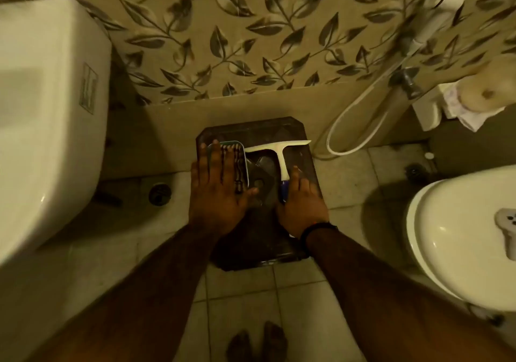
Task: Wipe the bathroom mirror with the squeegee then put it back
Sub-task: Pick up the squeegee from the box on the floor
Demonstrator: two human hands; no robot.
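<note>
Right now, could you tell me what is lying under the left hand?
The left hand lies flat on a teal-rimmed tray on the dark stool. The hand covers most of the tray, so its contents stay unclear.

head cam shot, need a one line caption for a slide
Right hand on the handle of the white squeegee lying on a dark stool, left hand flat on a tin beside it.

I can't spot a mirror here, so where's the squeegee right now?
In the head view the squeegee lies on the dark stool at centre, its handle at the right hand, just right of the teal tray under the left hand.
</note>
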